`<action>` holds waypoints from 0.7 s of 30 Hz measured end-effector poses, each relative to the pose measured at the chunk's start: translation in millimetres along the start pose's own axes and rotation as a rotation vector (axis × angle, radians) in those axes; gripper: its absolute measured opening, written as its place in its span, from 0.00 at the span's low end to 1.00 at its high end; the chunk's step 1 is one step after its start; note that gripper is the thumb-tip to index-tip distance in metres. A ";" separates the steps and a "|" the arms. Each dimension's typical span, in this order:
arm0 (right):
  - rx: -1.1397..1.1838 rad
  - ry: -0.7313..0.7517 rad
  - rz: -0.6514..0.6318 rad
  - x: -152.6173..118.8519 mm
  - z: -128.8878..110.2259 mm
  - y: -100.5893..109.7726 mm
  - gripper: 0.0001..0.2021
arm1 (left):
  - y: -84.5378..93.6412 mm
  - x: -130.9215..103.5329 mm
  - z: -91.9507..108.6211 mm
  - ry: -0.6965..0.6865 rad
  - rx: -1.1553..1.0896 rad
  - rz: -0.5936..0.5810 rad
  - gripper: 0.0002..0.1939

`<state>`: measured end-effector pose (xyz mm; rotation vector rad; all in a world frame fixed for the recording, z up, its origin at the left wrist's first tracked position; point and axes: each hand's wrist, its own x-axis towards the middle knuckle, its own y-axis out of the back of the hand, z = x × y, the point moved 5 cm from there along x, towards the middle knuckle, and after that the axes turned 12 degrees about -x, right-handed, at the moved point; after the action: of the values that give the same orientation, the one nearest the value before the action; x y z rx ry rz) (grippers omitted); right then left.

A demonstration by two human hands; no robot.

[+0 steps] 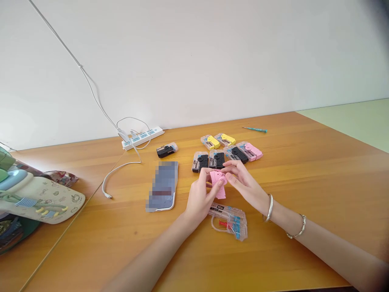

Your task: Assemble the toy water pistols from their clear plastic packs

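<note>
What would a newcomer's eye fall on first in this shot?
Most likely the bright pink plastic piece, gripped in the left hand near the picture's middle, the right hand close beside it. Then the clear mini water gun lying just below it, and the cluster of yellow, black and pink water guns beyond the hands.

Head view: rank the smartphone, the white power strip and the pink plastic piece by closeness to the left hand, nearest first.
1. Pink plastic piece: held in the left hand.
2. Smartphone: lying just left of that hand.
3. White power strip: beyond the smartphone, at the back left.
</note>
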<state>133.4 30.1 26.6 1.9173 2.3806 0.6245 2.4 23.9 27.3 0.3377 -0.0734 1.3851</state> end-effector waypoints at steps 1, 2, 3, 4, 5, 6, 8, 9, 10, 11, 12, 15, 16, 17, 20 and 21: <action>-0.017 0.008 -0.040 -0.8 0.0 -3.2 0.17 | 1.3 0.4 -0.4 0.013 -0.036 0.020 0.13; -0.036 0.018 -0.086 -1.8 -0.2 -7.0 0.19 | 2.3 0.7 -0.6 0.025 -0.067 0.031 0.13; -0.048 0.028 -0.132 -2.7 -0.6 -10.9 0.19 | 2.9 1.0 -0.5 0.032 -0.090 0.033 0.13; -0.048 0.036 -0.169 -3.4 -1.2 -14.1 0.17 | 3.1 1.3 0.1 0.033 -0.102 0.027 0.12; -0.032 0.039 -0.181 -3.3 -1.8 -15.7 0.15 | 3.1 1.6 1.1 0.024 -0.101 0.018 0.11; -0.002 0.037 -0.162 -2.5 -2.3 -15.1 0.13 | 3.0 1.7 2.6 0.006 -0.089 0.010 0.10; 0.076 0.015 -0.056 1.3 -2.1 -7.7 0.11 | 3.3 1.8 5.9 -0.039 -0.035 0.003 0.07; 0.111 -0.003 0.019 3.8 -1.0 -1.4 0.10 | 3.3 1.7 7.4 -0.057 0.003 -0.002 0.07; 0.135 -0.026 0.095 6.3 0.7 5.8 0.10 | 2.7 1.4 8.7 -0.071 0.048 -0.017 0.07; 0.153 -0.053 0.161 8.8 3.2 13.2 0.11 | 1.2 0.8 10.0 -0.082 0.099 -0.052 0.08; 0.168 -0.082 0.213 11.1 6.1 20.2 0.11 | -1.8 -0.2 11.3 -0.097 0.157 -0.115 0.09; 0.236 -0.156 0.282 16.7 14.9 35.6 0.13 | -15.8 -7.2 14.3 -0.162 0.329 -0.398 0.12; 0.259 -0.160 0.284 17.9 16.5 38.3 0.13 | -19.9 -10.3 14.7 -0.182 0.363 -0.483 0.15; 0.275 -0.155 0.281 18.6 17.2 39.9 0.12 | -22.9 -12.9 14.8 -0.195 0.379 -0.548 0.17; 0.266 -0.143 0.262 18.6 16.5 39.2 0.12 | -26.2 -15.4 14.6 -0.198 0.357 -0.621 0.15; 0.258 -0.146 0.249 18.2 16.0 37.5 0.12 | -26.1 -14.7 14.3 -0.193 0.339 -0.623 0.13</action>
<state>168.2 58.1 28.0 2.2969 2.2451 0.1790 27.1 2.2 32.2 0.7113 0.1044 0.7396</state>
